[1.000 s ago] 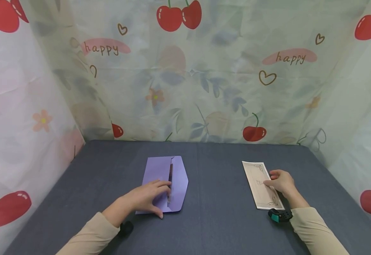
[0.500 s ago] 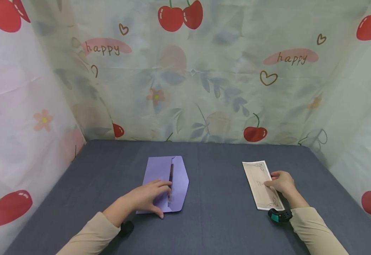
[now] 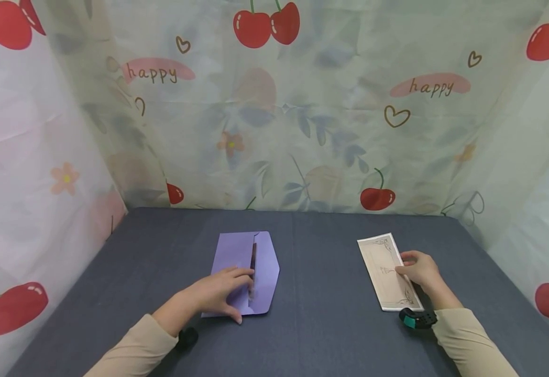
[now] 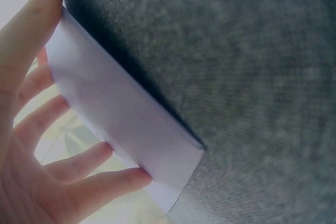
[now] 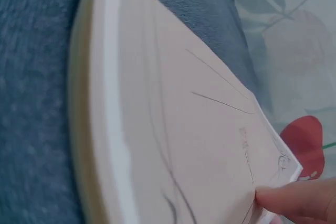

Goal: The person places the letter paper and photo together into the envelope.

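Observation:
A purple envelope (image 3: pixel 266 272) lies left of the middle of the table, its pointed flap opened out to the right. A dark strip shows in the slot beside the flap. My left hand (image 3: pixel 220 290) rests on the envelope with spread fingers, the thumb by its near edge. In the left wrist view, the fingertips (image 4: pixel 139 177) touch the envelope's pale-looking surface. Farther right is a long beige card (image 3: pixel 382 272) with ornamental corners and a white border. My right hand (image 3: pixel 420 271) pinches its right edge, the thumb (image 5: pixel 294 198) on top. The fingers beneath are mostly hidden.
The table has a dark grey cloth (image 3: pixel 321 314). Patterned curtains (image 3: pixel 284 131) with cherries stand behind it and on both sides. A black and teal band (image 3: pixel 416 318) sits at the right wrist, and a dark round object (image 3: pixel 187 337) is beneath the left wrist.
My right hand has shifted slightly right, and the card's far end has tilted up a little. The left hand and envelope stay where they were.

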`<state>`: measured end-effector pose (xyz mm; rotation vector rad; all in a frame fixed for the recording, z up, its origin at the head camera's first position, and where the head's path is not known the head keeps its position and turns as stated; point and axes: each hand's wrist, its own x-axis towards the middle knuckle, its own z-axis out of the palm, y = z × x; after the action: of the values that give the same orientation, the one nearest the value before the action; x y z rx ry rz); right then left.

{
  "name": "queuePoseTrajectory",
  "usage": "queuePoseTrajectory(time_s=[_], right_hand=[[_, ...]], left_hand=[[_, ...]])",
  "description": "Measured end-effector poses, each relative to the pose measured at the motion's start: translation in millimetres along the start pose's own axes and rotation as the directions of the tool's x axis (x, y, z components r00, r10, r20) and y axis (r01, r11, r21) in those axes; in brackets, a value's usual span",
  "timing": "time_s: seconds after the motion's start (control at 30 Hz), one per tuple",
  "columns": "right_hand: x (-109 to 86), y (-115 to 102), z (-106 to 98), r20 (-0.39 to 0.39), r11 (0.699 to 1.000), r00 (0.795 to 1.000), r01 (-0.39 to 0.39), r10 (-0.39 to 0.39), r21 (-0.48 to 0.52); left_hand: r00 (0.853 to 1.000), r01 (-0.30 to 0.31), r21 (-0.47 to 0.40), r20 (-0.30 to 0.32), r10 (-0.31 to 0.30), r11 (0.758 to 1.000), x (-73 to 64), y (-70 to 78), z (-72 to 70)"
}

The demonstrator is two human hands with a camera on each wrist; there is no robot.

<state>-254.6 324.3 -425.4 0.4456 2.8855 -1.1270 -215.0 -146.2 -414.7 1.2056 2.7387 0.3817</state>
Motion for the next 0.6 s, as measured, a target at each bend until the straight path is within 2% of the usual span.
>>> queuePoseTrajectory(time_s=[0.4, 0.5, 0.6], right_hand=[[0.7, 2, -8, 0.018, 0.994, 0.999, 0.029, -0.031, 0.108], [10.0, 9, -6, 0.009, 0.992, 1.000, 0.013, -0.014, 0.126], [27.5, 24, 1, -0.010, 0.993, 1.000, 0.004, -0.003, 0.122]], left_hand=[[1.000, 0.001, -0.002, 0.001, -0.001, 1.000, 0.4, -1.8, 1.8], [1.000, 0.004, -0.005, 0.002, -0.004, 1.000, 0.4, -1.9, 1.7], [1.000, 0.003, -0.005, 0.001, -0.003, 1.000, 0.4, -1.9, 1.5]])
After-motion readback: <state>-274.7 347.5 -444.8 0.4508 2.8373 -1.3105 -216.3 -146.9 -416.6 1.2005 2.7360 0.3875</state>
